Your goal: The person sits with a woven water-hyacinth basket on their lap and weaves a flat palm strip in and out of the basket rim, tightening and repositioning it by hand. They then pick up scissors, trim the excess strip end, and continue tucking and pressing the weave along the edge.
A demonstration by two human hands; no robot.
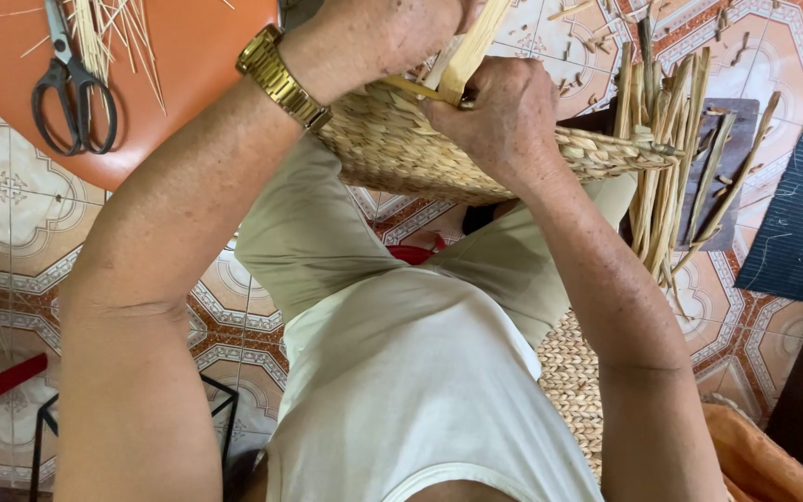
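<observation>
So the person is sitting with a half-woven basket [439, 153] resting on their lap, rim tipped up toward the far side, and both hands are working right at that rim. The right hand [499, 121] is clamping down on a flat pale straw strip [469, 46], fingers curled tight around it and the basket edge together. The strip's long axis is running up and away from the fingers, slightly tilted to the right. The left hand [392, 37], with a gold wristwatch [281, 79], is sitting just beside it on the rim, but its fingers are hidden, so can't tell if they're pinching anything. The right hand is clearly the nearer one to the strip. The weave is looking coarse, ropey and dry. Loose upright stalks [666, 149] are sticking off the basket's right end. Black scissors [72, 88] are lying on an orange stool [188, 65] at the left, well apart.
</observation>
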